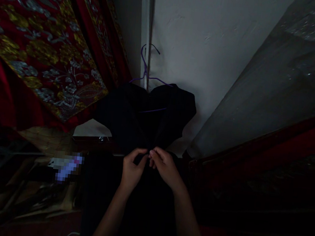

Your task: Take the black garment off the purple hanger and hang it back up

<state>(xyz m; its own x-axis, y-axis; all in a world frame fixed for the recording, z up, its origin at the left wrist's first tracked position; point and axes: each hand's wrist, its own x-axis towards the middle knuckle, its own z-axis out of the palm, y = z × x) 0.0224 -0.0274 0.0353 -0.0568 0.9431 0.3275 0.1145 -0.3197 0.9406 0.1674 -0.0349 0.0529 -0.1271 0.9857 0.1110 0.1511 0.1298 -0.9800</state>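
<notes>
A dark, nearly black garment (124, 115) with a V-shaped front opening hangs on a purple wire hanger (146, 67). My left hand (134, 166) pinches the garment's left front edge between thumb and index finger, just below the V. Right beside it, my right hand (164, 165) is closed on the opposite edge, fingertips almost meeting the left ones. Whether a button or other fastener sits between the fingertips is too dark to make out. The lower part of the garment blends into shadow behind my forearms.
Red cloth embroidered in gold and silver (49, 52) hangs on the left. Behind the garment is a pale wall (204, 37) with a narrow vertical strip. Clear plastic sheeting (279, 70) covers the right side above red fabric. At lower left are a wooden frame (14, 189) and a blurred-out patch.
</notes>
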